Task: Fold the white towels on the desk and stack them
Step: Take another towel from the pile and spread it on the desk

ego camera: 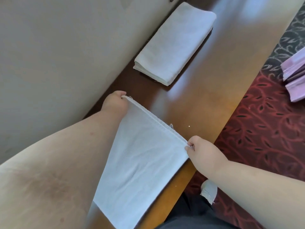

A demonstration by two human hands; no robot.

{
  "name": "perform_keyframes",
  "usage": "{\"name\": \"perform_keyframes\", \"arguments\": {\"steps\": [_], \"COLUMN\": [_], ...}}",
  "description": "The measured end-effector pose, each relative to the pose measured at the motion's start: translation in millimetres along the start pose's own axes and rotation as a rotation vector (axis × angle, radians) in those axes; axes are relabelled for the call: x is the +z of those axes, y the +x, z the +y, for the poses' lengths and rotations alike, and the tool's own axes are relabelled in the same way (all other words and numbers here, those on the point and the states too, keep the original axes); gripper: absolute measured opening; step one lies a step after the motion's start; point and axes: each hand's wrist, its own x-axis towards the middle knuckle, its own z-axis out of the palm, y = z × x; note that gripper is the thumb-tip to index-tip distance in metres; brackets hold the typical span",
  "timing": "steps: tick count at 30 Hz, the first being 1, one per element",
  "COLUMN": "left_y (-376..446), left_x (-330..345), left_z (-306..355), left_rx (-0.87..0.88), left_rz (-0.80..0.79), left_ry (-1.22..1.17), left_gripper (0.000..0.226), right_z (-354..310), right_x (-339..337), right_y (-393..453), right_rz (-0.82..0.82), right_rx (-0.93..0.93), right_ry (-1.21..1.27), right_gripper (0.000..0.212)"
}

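I hold a thin white towel (142,164) stretched above the near part of the brown wooden desk (194,100). My left hand (115,102) pinches its far left corner next to the wall. My right hand (199,149) pinches the far right corner near the desk's front edge. The doubled top edge runs taut between the two hands, and the cloth hangs down toward me. Farther along the desk lies a neat stack of folded white towels (175,43), lying against the wall.
A beige wall (66,47) borders the desk on the left. To the right is red and dark patterned carpet (264,129). Purple folded items (295,73) lie at the right edge. My dark trousers (189,215) show at the bottom.
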Motion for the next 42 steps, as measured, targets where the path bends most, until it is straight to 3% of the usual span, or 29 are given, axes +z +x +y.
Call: {"name": "perform_keyframes", "arguments": {"steps": [8, 12, 16, 19, 23, 25, 27, 29, 32, 34, 37, 42], "left_y": [14.2, 22.8, 42.8, 52.8, 42.3, 20.3, -19.4, -77.0, -177.3, -224.2, -242.7, -219.1], "left_x": [3.5, -0.9, -7.0, -8.4, -7.9, -9.6, -11.2, -8.2, 12.0, 28.0, 35.9, 7.0], "left_z": [-8.7, -19.5, -13.5, -11.1, -14.7, -21.4, -36.2, -62.6, -117.8, -151.7, -184.4, -193.8], "left_rx": [0.162, 0.382, 0.408, 0.414, 0.390, 0.336, 0.283, 0.217, 0.048, -0.083, -0.176, -0.224], "left_rz": [0.021, 0.104, -0.016, -0.015, 0.115, 0.215, 0.272, 0.339, 0.433, 0.327, 0.018, -0.112], "left_ry": [0.140, 0.376, 0.461, 0.447, 0.385, 0.258, 0.083, -0.043, -0.104, -0.035, 0.233, 0.382], "left_gripper": [0.029, 0.021, 0.025, 0.022, 0.035, 0.046, 0.044, 0.038, 0.036, 0.045, 0.068, 0.107], "right_z": [-7.5, -11.4, -15.6, -20.1, -16.3, -14.0, -16.7, -24.0, -16.0, 1.1, 25.2, 18.5], "right_x": [-1.0, -1.2, -6.0, -8.4, 0.0, 4.8, 9.3, 13.8, 31.6, 33.7, 21.8, 2.7], "right_y": [5.1, 9.5, 18.6, 23.7, 19.8, 14.7, 7.1, -0.8, -7.8, -10.3, -10.1, -10.2], "right_rz": [0.173, 0.208, 0.188, 0.139, 0.239, 0.326, 0.396, 0.308, -0.035, -0.140, -0.172, -0.233], "right_rx": [-0.018, -0.064, -0.012, 0.035, 0.015, -0.032, -0.237, -0.506, -0.699, -0.669, -0.683, -0.643], "right_ry": [-0.109, -0.174, -0.236, -0.245, -0.190, -0.203, -0.299, -0.404, -0.758, -0.885, -1.042, -1.024], "right_gripper": [0.017, 0.019, 0.016, 0.013, 0.005, 0.017, 0.035, 0.045, 0.058, 0.070, 0.082, 0.082]}}
